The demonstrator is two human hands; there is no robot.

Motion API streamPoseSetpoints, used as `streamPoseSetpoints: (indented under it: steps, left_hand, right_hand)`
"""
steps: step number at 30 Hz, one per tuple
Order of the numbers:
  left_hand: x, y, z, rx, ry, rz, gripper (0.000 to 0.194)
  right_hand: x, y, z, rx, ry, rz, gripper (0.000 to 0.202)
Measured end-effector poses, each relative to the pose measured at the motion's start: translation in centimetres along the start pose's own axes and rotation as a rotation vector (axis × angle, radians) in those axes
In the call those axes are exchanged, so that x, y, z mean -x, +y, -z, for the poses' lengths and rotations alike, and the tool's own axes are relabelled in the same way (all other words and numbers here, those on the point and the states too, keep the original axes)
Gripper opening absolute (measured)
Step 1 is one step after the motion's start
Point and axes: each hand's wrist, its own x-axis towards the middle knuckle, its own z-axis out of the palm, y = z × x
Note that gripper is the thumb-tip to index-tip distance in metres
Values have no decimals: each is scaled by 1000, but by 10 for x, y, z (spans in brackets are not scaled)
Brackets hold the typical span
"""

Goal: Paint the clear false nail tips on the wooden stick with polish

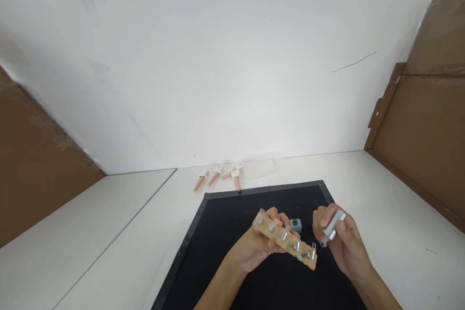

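My left hand (pixel 259 247) is closed around a tan strip (pixel 301 260) that tilts down to the right. Along it stand several clear false nail tips (pixel 284 233). A silver-handled brush (pixel 334 226) is held in the fingers of my right hand (pixel 345 242). Its thin dark tip points down and left, close beside the strip's right end; I cannot tell whether it touches the last nail tip. Behind the strip, between the hands, sits a small teal block-like thing (pixel 296 225) with a dark round spot on top, partly hidden by my left fingers.
Several peach sticks with white block-like ends (pixel 215 176) lie beyond the far edge of a black mat (pixel 218 232). The mat rests on a white table (pixel 145 232). A white wall (pixel 232 82) rises behind, with brown cardboard panels (pixel 425 116) at both sides.
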Motion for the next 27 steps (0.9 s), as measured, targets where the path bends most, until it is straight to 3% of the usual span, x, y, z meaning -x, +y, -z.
streamPoseSetpoints:
  steps: [27]
  left_hand:
    - [-3, 0, -4, 14, 5, -2, 37]
  right_hand:
    - [1, -3, 1, 99, -75, -72, 39]
